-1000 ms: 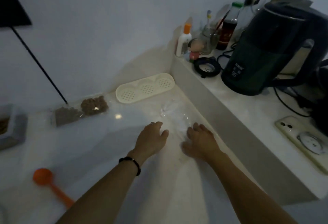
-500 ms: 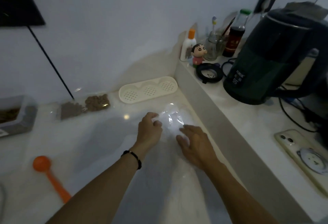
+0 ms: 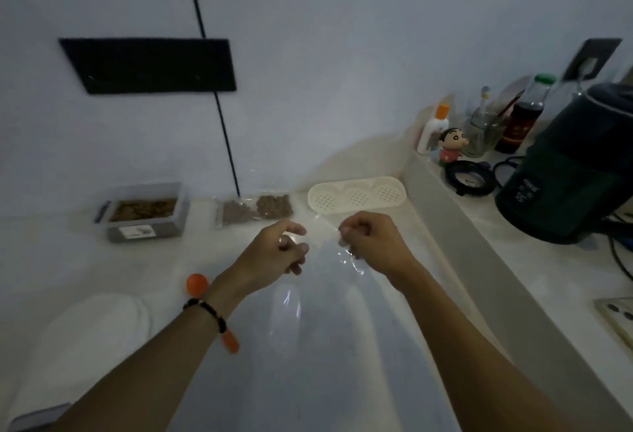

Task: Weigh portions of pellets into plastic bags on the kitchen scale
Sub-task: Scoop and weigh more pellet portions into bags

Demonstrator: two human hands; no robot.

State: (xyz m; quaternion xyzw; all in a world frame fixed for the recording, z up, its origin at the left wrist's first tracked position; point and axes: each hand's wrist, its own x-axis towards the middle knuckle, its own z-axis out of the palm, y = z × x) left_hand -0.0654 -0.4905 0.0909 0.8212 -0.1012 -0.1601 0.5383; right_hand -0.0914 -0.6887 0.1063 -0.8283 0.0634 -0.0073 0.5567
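Note:
An empty clear plastic bag (image 3: 322,260) hangs in the air above the white counter, stretched between my hands. My left hand (image 3: 274,253) pinches its left edge and my right hand (image 3: 370,243) pinches its right edge, fingers curled. Behind them, by the wall, lie two filled bags of brown pellets (image 3: 255,209). A clear tub of pellets (image 3: 144,210) stands further left. An orange scoop (image 3: 198,284) lies on the counter under my left wrist. At the lower left sits a white round-cornered object (image 3: 89,339), perhaps the scale; I cannot tell.
A cream perforated tray (image 3: 356,195) lies by the wall. The raised ledge on the right carries a dark kettle (image 3: 575,164), bottles, a jar, a small figurine (image 3: 452,147) and a phone (image 3: 616,318). A black cable (image 3: 222,123) runs down the wall.
Both hands have lifted the clear bag off the counter, where they were pressing it flat, and now pinch its edges. The view has tilted up and left, revealing the pellet tub.

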